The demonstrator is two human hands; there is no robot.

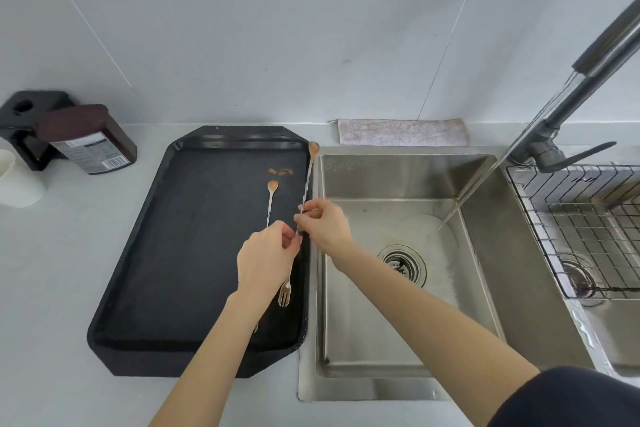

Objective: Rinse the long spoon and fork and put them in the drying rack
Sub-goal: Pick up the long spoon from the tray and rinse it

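Pinching thin twisted metal stems risks slippage: the long spoon-and-fork utensil [304, 191] is pinched by the right hand [323, 224], a second one [270, 199] by the left hand [266, 255], beside the steel sink [401, 381].

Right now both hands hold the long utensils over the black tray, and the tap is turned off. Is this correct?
Not quite: the tap is running. The head view shows a stream falling into the sink. The rest stands: the left hand and right hand hold the long utensils over the black tray.

tray [145, 288] left of sink [398, 340], rack [568, 218] right, cloth [401, 132] behind
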